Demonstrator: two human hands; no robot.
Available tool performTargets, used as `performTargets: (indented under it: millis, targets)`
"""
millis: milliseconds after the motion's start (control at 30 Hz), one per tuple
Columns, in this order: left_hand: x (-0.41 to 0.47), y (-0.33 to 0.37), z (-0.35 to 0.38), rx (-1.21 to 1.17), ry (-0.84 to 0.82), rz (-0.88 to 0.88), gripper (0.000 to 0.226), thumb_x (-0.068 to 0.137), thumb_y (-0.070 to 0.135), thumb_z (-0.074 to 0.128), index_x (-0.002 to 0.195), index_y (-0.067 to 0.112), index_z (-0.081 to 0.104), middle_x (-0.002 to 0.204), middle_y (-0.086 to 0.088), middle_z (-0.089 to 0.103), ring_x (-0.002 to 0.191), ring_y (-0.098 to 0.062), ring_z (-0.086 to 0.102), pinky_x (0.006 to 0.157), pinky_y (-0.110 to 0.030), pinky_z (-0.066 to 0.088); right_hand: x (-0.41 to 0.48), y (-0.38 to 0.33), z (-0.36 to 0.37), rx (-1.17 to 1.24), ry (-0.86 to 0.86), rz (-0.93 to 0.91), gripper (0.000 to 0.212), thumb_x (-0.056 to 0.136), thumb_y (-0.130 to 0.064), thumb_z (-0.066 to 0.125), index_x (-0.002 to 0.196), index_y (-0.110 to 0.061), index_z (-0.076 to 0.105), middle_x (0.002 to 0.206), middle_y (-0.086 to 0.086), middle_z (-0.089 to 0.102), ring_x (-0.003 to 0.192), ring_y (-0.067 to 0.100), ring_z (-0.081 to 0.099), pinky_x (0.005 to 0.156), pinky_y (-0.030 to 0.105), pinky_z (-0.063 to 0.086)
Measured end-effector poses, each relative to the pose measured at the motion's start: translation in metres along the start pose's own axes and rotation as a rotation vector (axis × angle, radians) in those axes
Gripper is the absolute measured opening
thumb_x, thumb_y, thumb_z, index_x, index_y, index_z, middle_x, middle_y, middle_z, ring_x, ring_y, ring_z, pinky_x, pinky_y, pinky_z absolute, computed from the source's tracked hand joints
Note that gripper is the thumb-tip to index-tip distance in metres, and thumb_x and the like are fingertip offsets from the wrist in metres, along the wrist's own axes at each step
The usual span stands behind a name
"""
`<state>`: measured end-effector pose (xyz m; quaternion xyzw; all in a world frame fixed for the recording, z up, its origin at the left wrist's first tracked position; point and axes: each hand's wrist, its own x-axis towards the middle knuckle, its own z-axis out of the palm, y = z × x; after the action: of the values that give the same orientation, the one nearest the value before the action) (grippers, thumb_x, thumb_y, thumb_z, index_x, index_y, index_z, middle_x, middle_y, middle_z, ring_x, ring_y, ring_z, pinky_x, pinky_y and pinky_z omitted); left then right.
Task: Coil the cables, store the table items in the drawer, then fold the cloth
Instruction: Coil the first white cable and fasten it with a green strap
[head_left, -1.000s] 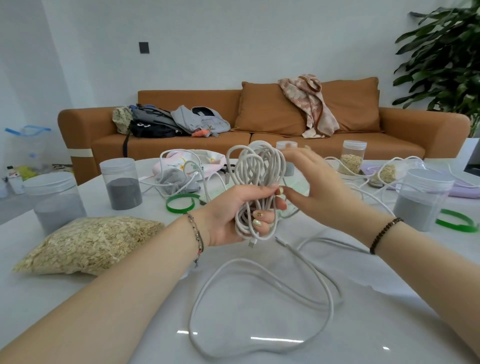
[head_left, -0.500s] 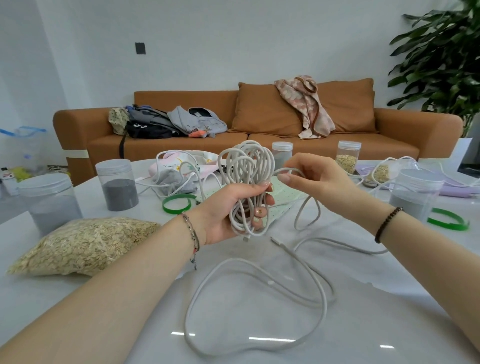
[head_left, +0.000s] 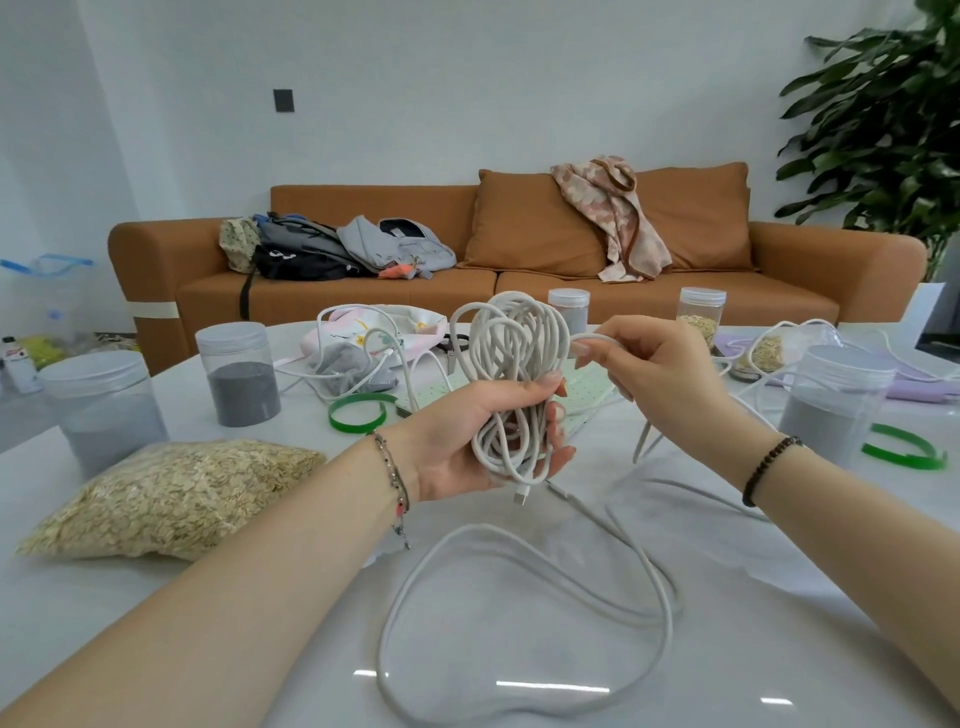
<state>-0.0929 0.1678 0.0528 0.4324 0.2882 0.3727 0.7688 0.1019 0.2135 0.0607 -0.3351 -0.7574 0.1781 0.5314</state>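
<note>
Now my right hand (head_left: 657, 371) has drawn back to the right since half a second ago, pinching a strand of the white braided charging cable (head_left: 519, 384) between thumb and fingertips just beside the top of the coil, and the strand it pulls is tauter than before. My left hand (head_left: 483, 441) is clenched as before around the bundle of loops, held above the glossy white table (head_left: 156, 623), the plug end dangling below its fingers — the uncoiled rest lies in one wide loop on the tabletop near me. Counting: two large lidded plastic jars of grey powder, one at left (head_left: 101, 410) and one at right (head_left: 836, 400), three smaller jars behind, two green plastic rings, one clear bag of oat flakes (head_left: 171, 493).
</note>
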Motion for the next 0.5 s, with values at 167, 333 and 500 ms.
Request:
performTargets:
  millis: [167, 333, 500]
  targets:
    - [-0.005, 0.000, 0.008, 0.049, 0.021, -0.011, 0.012, 0.085, 0.020, 0.066, 0.091, 0.010, 0.064, 0.074, -0.005, 0.066, 0.061, -0.013, 0.065, 0.056, -0.025, 0.056, -0.002, -0.002, 0.002, 0.016, -0.021, 0.026, 0.038, 0.087, -0.044, 0.062, 0.071, -0.010, 0.070, 0.047, 0.015, 0.045, 0.044, 0.012, 0.037, 0.048, 0.020, 0.035]
    - [-0.004, -0.002, 0.005, 0.090, -0.098, -0.067, 0.014, 0.092, 0.021, 0.060, 0.081, 0.013, 0.063, 0.070, 0.000, 0.055, 0.055, -0.006, 0.051, 0.050, -0.016, 0.046, 0.000, -0.003, 0.003, 0.058, 0.004, 0.067, 0.046, 0.100, -0.022, 0.059, 0.054, -0.029, 0.061, 0.046, 0.014, 0.041, 0.043, 0.011, 0.033, 0.046, 0.022, 0.031]
    - [0.003, -0.011, 0.008, 0.203, -0.077, -0.114, 0.025, 0.093, 0.028, 0.059, 0.072, 0.018, 0.048, 0.058, 0.007, 0.036, 0.047, -0.002, 0.034, 0.044, -0.011, 0.029, 0.000, -0.006, 0.003, 0.112, 0.020, 0.098, 0.052, 0.093, -0.047, 0.057, 0.054, -0.012, 0.058, 0.044, 0.008, 0.042, 0.047, 0.018, 0.033, 0.048, 0.023, 0.031]
